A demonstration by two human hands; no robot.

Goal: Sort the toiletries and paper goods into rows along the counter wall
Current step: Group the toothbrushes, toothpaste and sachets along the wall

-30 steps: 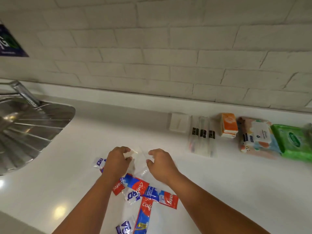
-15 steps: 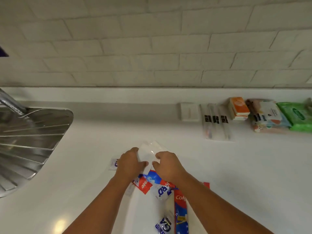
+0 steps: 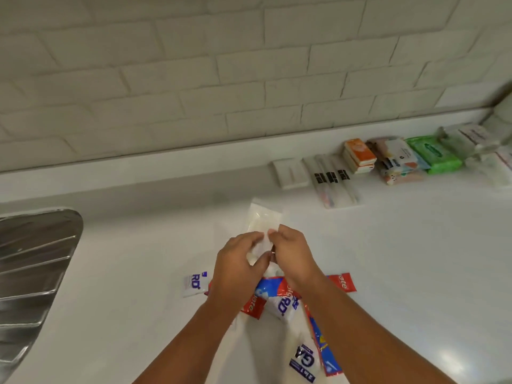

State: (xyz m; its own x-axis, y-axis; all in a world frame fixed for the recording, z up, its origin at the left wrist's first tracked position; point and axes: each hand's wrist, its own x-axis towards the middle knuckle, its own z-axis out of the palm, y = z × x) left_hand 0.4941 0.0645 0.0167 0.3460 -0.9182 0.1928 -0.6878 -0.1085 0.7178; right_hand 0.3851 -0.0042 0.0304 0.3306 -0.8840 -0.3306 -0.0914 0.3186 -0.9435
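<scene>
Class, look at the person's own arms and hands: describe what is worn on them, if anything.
The left hand and right hand are bare: no gloves, rings, watch or bracelet show. The left arm and right arm are uncovered to the frame's edge, no sleeves visible.

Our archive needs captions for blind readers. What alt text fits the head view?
The left hand and right hand pinch a clear packet at a white counter, by a heap of toothpaste tubes and sachets. A row of packs lines the tiled wall at right; a steel sink sits at left.
</scene>
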